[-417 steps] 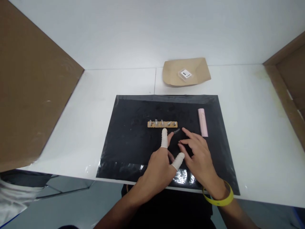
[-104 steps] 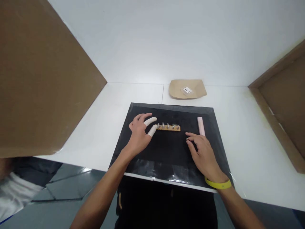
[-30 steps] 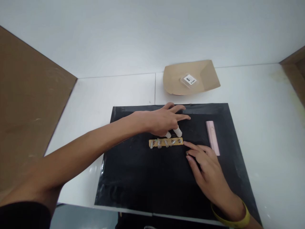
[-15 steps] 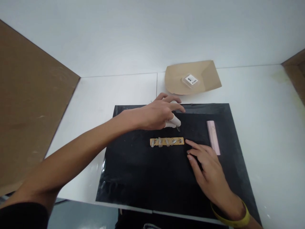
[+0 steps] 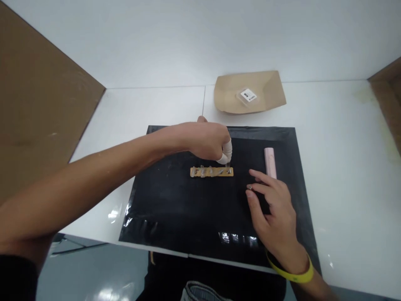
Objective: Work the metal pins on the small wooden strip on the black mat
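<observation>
I find the left hand [image 5: 209, 140] pinching a clear sliver [image 5: 228, 165] at the right end of the tan strip [image 5: 216, 174]; the right hand [image 5: 277, 209] pinches a metallic bit [image 5: 249, 187]. White label [image 5: 248, 95]: print illegible.

The left hand [image 5: 208, 140] is curling its fingers, spread a moment ago, and bringing the small clear piece [image 5: 228, 165] from beyond the strip [image 5: 216, 174] to its right end; the right hand [image 5: 275, 213] is sitting farther from that end.
</observation>
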The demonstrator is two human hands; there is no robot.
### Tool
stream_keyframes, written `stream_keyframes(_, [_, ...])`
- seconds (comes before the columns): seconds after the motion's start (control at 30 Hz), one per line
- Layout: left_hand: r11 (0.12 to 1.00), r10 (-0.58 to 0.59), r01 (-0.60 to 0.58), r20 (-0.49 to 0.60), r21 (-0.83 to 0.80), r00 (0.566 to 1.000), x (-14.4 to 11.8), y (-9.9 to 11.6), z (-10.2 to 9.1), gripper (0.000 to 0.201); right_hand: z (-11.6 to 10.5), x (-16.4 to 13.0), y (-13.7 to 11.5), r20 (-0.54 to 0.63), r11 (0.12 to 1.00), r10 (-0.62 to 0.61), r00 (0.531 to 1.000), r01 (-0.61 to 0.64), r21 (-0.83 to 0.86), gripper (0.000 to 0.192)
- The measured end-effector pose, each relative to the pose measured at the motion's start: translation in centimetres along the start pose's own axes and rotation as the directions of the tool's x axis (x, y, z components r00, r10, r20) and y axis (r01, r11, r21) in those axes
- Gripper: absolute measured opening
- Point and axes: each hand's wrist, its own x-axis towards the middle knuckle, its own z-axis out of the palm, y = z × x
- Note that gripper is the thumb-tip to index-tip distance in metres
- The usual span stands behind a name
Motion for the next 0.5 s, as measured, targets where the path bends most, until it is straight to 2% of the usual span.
stream_keyframes(0.07, [0.997, -0.073, 0.072, 0.068, 0.009, 0.995, 0.5, 0.9, -0.4, 0.022, -0.3, 0.0, -0.1, -0.031, 1.000, 0.013, 0.999, -0.013, 0.006, 0.006])
stream_keyframes(0.17, [0.992, -0.127, 0.124, 0.098, 0.037, 0.987, 1.3, 1.5, -0.4, 0.021, -0.4, 0.0, -0.1, -0.042, 1.000, 0.021, 0.999, -0.020, 0.015, 0.006])
stream_keyframes(0.5, [0.989, -0.144, 0.138, 0.124, 0.061, 0.982, 2.4, 1.6, 0.1, 0.028, -0.5, -0.1, -0.4, -0.016, 0.999, -0.005, 1.000, 0.006, 0.044, 0.008])
